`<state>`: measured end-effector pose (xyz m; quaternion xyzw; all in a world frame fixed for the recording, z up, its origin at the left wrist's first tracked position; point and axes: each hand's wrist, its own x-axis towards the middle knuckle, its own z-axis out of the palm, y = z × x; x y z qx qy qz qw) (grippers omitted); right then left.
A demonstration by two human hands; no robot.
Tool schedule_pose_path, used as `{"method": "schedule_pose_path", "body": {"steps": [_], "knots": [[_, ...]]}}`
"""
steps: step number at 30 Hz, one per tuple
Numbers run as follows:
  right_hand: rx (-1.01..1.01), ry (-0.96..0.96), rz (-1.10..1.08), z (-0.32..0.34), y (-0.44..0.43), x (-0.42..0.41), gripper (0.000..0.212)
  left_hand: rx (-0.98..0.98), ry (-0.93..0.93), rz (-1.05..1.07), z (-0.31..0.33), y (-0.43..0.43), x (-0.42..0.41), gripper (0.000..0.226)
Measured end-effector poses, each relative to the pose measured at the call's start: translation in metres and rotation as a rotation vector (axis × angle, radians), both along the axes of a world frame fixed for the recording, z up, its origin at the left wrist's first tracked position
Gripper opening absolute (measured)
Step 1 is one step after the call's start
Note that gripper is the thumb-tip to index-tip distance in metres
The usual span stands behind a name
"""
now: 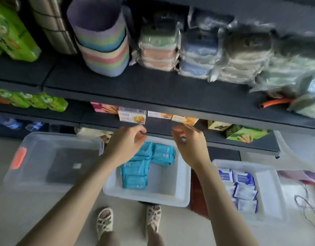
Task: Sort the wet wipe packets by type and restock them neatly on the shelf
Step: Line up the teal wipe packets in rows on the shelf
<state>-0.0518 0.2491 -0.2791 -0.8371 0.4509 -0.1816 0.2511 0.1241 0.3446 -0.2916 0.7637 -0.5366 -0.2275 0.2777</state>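
Note:
Several teal wipe packets (144, 166) lie in a white tray (171, 185) on the floor below me. A clear bin (270, 189) to the right holds several blue-and-white wipe packets (242, 185). My left hand (125, 144) hovers above the teal packets with fingers loosely curled and nothing in it. My right hand (188, 144) hangs beside it, also loosely curled and holding nothing. Both hands are level with the edge of the lower dark shelf (158, 126).
An empty clear bin with an orange latch (52, 160) sits on the left floor. Snack boxes (132, 115) line the lower shelf. The upper shelf (135, 86) carries stacked coloured bowls (101, 41), wrapped cloth packs (158, 47) and green packages (13, 32). My feet (128, 221) stand by the tray.

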Motion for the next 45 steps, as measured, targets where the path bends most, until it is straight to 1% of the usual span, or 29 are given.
{"method": "schedule_pose_path", "body": {"steps": [4, 10, 13, 16, 19, 21, 23, 24, 25, 27, 30, 33, 37, 40, 42, 43, 45], "knots": [[0.212, 0.081, -0.013, -0.083, 0.002, -0.032, 0.016, 0.204, 0.134, 0.069, -0.085, 0.011, -0.040, 0.015], [0.472, 0.129, -0.098, -0.220, 0.005, -0.049, 0.018, 0.342, 0.280, 0.209, -0.217, 0.008, -0.069, 0.015], [0.557, 0.120, -0.167, -0.283, 0.000, -0.047, 0.023, 0.340, 0.328, 0.306, -0.277, -0.006, -0.075, 0.016], [0.575, 0.064, -0.257, -0.336, -0.009, -0.043, 0.035, 0.304, 0.325, 0.380, -0.328, -0.024, -0.081, 0.021], [0.593, -0.004, -0.378, -0.369, -0.022, -0.038, 0.046, 0.216, 0.284, 0.424, -0.362, -0.045, -0.090, 0.033], [0.632, -0.056, -0.442, -0.387, -0.031, -0.033, 0.052, 0.192, 0.227, 0.463, -0.377, -0.055, -0.096, 0.038], [0.668, -0.071, -0.484, -0.400, -0.039, -0.029, 0.066, 0.173, 0.170, 0.474, -0.386, -0.061, -0.100, 0.041], [0.700, -0.063, -0.501, -0.405, -0.042, -0.027, 0.070, 0.175, 0.170, 0.476, -0.387, -0.063, -0.101, 0.042], [0.735, -0.066, -0.519, -0.408, -0.045, -0.025, 0.069, 0.172, 0.187, 0.483, -0.390, -0.064, -0.101, 0.043], [0.756, -0.110, -0.564, -0.412, -0.050, -0.023, 0.060, 0.168, 0.255, 0.512, -0.392, -0.067, -0.101, 0.043], [0.704, -0.166, -0.609, -0.411, -0.051, -0.022, 0.046, 0.151, 0.333, 0.528, -0.391, -0.068, -0.104, 0.043], [0.706, -0.240, -0.656, -0.406, -0.041, -0.023, 0.037, 0.156, 0.403, 0.527, -0.390, -0.067, -0.113, 0.047], [0.809, -0.387, -0.767, -0.397, -0.026, -0.036, 0.026, 0.177, 0.519, 0.595, -0.383, -0.065, -0.115, 0.043], [0.901, -0.520, -0.812, -0.381, -0.018, -0.051, 0.020, 0.193, 0.572, 0.648, -0.375, -0.057, -0.112, 0.047], [0.982, -0.587, -0.797, -0.364, -0.011, -0.058, 0.021, 0.215, 0.674, 0.682, -0.363, -0.050, -0.109, 0.050], [1.011, -0.612, -0.774, -0.354, -0.008, -0.060, 0.025, 0.223, 0.755, 0.687, -0.352, -0.048, -0.107, 0.047], [1.049, -0.629, -0.688, -0.331, 0.000, -0.063, 0.026, 0.241, 1.010, 0.651, -0.317, -0.042, -0.103, 0.025]]}}
